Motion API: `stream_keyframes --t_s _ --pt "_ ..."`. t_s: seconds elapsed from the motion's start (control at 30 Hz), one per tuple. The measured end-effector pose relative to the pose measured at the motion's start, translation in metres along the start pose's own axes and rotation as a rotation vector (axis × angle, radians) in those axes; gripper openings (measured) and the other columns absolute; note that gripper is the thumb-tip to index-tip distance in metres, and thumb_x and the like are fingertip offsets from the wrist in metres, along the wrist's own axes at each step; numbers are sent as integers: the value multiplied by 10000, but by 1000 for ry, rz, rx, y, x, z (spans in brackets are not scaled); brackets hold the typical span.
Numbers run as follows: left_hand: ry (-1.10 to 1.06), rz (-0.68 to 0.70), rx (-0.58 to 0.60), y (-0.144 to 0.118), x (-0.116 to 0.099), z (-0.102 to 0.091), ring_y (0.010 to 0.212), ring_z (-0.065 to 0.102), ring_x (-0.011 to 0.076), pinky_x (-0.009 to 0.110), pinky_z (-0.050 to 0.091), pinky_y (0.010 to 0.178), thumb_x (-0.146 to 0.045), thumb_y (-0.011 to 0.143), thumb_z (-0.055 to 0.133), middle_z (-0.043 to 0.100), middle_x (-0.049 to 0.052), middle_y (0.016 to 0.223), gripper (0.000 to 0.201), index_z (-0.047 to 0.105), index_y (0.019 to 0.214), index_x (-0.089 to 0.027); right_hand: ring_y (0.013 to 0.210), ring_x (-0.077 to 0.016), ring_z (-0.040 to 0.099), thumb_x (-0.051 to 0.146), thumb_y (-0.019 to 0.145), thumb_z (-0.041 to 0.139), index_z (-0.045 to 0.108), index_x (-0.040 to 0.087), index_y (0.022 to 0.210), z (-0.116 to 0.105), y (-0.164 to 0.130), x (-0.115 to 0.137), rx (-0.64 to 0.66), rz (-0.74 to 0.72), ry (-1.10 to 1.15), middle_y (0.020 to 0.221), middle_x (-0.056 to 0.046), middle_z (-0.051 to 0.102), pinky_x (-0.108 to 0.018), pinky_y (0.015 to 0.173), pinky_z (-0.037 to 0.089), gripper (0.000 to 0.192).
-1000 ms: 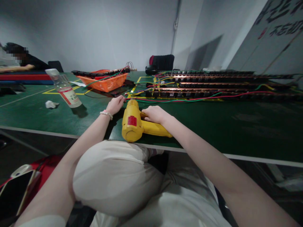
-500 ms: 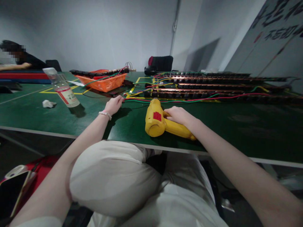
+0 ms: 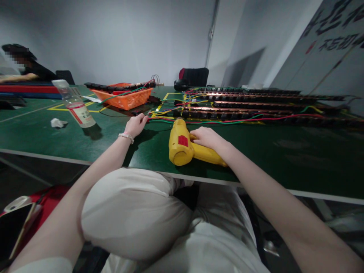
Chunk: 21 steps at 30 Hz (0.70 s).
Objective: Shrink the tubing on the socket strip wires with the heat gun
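A yellow heat gun (image 3: pixel 181 146) with a red label is held low over the green table, its nozzle pointing away from me toward the wires. Around its handle my right hand (image 3: pixel 209 138) is closed. My left hand (image 3: pixel 136 125), with a bracelet at the wrist, is closed at the left end of the red and green wires (image 3: pixel 187 122). The red wire runs into its fingers, whose tips are partly hidden. Behind the wires lie several long black strips with copper bars (image 3: pixel 236 112), with yellow, blue and red leads at their left ends.
An orange basket (image 3: pixel 127 100) carrying another black strip stands back left. A clear bottle (image 3: pixel 79 110) and crumpled white tissue (image 3: pixel 58 123) are on the left of the green table (image 3: pixel 256 159). A person (image 3: pixel 31 66) sits far left; a chair (image 3: pixel 196 77) stands behind the table.
My right hand has moved the heat gun slightly left, nearer to my left hand. The left hand stays almost in place, still at the wire ends.
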<state>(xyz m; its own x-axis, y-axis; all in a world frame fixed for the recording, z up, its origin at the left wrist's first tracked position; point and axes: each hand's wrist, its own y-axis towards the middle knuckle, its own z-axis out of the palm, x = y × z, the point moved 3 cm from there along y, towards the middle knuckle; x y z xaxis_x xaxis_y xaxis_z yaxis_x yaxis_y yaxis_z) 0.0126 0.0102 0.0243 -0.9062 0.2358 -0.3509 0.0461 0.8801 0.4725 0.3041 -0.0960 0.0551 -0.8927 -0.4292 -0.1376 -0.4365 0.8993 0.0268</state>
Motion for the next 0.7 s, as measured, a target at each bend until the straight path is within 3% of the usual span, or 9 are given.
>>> stream_keyframes --t_s 0.13,0.3,0.7 --pt "-39 -3 -15 -1 -1 -2 624 476 167 256 274 579 -505 912 420 565 32 664 358 576 773 -214 950 -247 661 281 883 551 688 173 1050 -1 20 17 -41 -64 -90 1021 -110 726 -297 724 406 241" --pt "-35 -2 0 -1 -2 -2 625 454 161 256 264 570 -499 904 430 556 30 678 349 559 751 -213 982 -230 657 267 878 575 688 144 1035 -3 38 38 -97 -171 -130 977 -122 736 -322 892 357 230" --pt "-217 30 -5 7 4 6 620 406 134 247 307 587 -439 896 387 501 -5 596 352 513 684 -187 968 -229 663 274 864 585 702 138 1029 -8 58 80 -191 -282 -103 952 -121 743 -322 869 363 243"
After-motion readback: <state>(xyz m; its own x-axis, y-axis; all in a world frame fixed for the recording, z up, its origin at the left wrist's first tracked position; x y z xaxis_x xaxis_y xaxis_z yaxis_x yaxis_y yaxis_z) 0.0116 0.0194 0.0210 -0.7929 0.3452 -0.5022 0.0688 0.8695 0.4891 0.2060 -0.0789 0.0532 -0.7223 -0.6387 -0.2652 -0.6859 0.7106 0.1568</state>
